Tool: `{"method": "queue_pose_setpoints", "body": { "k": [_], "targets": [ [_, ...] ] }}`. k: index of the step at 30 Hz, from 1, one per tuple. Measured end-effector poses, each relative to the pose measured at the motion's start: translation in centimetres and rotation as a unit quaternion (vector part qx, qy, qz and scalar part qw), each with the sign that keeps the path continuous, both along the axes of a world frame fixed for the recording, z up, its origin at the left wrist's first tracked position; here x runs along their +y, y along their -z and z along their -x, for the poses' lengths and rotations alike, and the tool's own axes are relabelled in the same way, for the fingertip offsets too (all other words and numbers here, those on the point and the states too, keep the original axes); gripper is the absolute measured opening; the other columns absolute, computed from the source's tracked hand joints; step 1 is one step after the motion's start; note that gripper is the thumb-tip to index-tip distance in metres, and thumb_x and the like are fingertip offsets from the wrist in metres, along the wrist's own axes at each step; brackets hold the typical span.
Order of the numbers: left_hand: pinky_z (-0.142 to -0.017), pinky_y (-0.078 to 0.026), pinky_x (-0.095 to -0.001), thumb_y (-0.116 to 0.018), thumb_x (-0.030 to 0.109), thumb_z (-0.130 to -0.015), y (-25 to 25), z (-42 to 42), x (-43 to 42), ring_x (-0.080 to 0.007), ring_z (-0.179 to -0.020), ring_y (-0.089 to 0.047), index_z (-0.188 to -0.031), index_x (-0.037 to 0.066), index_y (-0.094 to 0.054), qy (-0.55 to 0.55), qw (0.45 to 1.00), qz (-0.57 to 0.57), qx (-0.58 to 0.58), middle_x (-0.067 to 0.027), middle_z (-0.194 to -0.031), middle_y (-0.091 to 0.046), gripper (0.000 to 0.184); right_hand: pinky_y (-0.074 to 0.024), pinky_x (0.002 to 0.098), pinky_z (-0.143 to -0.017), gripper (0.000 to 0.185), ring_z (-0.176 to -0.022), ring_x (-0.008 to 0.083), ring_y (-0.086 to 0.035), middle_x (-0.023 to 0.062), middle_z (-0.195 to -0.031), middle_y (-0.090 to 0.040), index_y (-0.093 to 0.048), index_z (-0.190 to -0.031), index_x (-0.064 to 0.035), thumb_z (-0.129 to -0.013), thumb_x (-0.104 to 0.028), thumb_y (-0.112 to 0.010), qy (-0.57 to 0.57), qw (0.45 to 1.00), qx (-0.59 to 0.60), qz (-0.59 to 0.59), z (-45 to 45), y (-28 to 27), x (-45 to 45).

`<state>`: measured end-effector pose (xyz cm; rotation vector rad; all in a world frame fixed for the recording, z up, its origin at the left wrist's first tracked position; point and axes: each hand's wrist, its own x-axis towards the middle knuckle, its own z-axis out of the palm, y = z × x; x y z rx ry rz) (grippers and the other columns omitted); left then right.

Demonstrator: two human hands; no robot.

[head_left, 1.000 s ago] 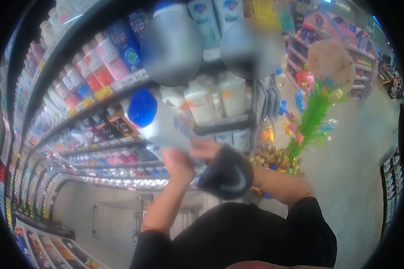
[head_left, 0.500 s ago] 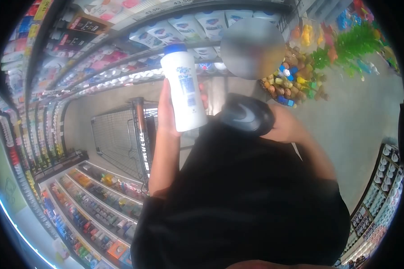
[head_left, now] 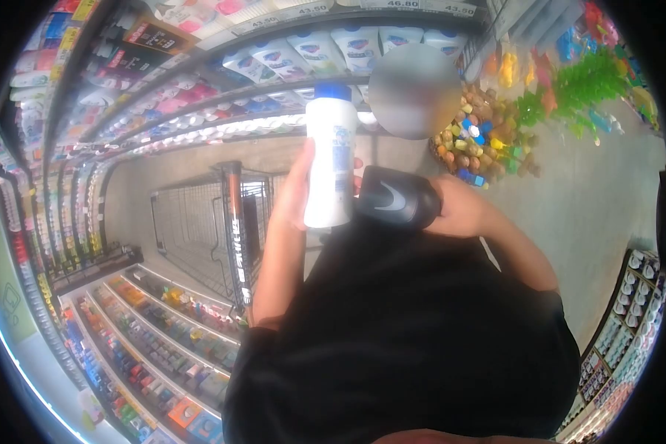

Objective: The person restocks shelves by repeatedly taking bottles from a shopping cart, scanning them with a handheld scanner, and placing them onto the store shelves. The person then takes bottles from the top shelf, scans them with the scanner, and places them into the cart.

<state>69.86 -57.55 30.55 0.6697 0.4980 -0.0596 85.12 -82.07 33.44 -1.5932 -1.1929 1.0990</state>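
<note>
A white bottle with a blue cap and blue print [head_left: 330, 166] stands nearly upright in my left hand [head_left: 293, 194], whose fingers wrap round its sides. Just right of the bottle is a dark rounded object with a pale swoosh mark [head_left: 398, 200]. It covers the fingers of my right hand [head_left: 457, 207], so whether they grip it is hidden. Behind the bottle, similar white bottles [head_left: 314, 53] line a shelf above price labels and below others.
A wire shopping cart [head_left: 192, 222] with a dark handle is at the left. Low shelves of small packages [head_left: 155, 333] lie below it. A basket of brown and coloured items [head_left: 477, 140] and green plastic foliage [head_left: 573, 85] are at the upper right.
The view has tilted down from the upper shelves. The bottle, tilted and held near both hands earlier, is now nearly upright in my left hand and has shifted right, closer to the dark object.
</note>
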Motion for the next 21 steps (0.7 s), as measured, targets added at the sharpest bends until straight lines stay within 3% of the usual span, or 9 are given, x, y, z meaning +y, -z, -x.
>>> {"method": "queue_pose_setpoints", "body": {
  "k": [2,5,14,17,21],
  "targets": [
    [-0.071,-0.060,-0.0405,-0.040,0.057,-0.101,-0.2,-0.1,-0.5,-0.0299,-0.086,-0.069,-0.136,0.000,-0.047,-0.009,1.000,-0.011,0.020,-0.0201,-0.114,-0.064,0.067,-0.0506,0.0449,-0.085,0.049,-0.099,0.0417,-0.064,0.0226,-0.106,-0.068,-0.060,-0.118,-0.0004,-0.078,-0.025,-0.070,0.004,1.000,0.000,-0.009,0.0,0.1,-0.2],
    [-0.079,-0.059,-0.0380,-0.040,0.049,-0.104,0.0,-0.2,-0.4,-0.0290,-0.104,-0.067,-0.139,-0.002,-0.047,0.008,1.000,0.024,-0.005,-0.0206,-0.119,-0.065,0.062,-0.0503,0.0453,-0.086,0.049,-0.101,0.0414,-0.063,0.0223,-0.106,-0.068,-0.060,-0.119,-0.0006,-0.077,-0.025,-0.070,0.005,1.000,-0.005,-0.010,0.0,0.6,-0.6],
    [-0.084,-0.058,-0.0389,-0.042,0.047,-0.104,0.2,-1.3,-0.7,-0.0304,-0.104,-0.067,-0.138,-0.002,-0.048,0.027,0.999,0.037,0.011,-0.0212,-0.120,-0.064,0.060,-0.0504,0.0461,-0.086,0.051,-0.100,0.0412,-0.064,0.0208,-0.107,-0.068,-0.060,-0.121,-0.0023,-0.077,-0.026,-0.069,0.023,0.999,-0.008,-0.022,0.0,1.2,-1.5],
    [-0.070,-0.059,-0.0390,-0.042,0.057,-0.100,-0.3,-1.9,-1.3,-0.0278,-0.084,-0.069,-0.139,0.002,-0.045,0.033,0.998,-0.023,0.047,-0.0192,-0.114,-0.065,0.067,-0.0506,0.0461,-0.085,0.051,-0.099,0.0412,-0.064,0.0206,-0.107,-0.068,-0.060,-0.121,-0.0026,-0.076,-0.026,-0.070,0.031,0.999,-0.006,-0.018,0.0,1.4,-1.8],
    [-0.071,-0.059,-0.0397,-0.042,0.057,-0.100,-0.4,-2.2,-1.2,-0.0286,-0.085,-0.069,-0.140,0.003,-0.044,0.034,0.998,-0.034,0.050,-0.0194,-0.115,-0.065,0.067,-0.0507,0.0461,-0.085,0.052,-0.099,0.0407,-0.064,0.0208,-0.107,-0.068,-0.060,-0.121,-0.0031,-0.076,-0.025,-0.071,0.030,0.999,-0.013,-0.015,-0.3,1.8,-1.8]
  ]
}}
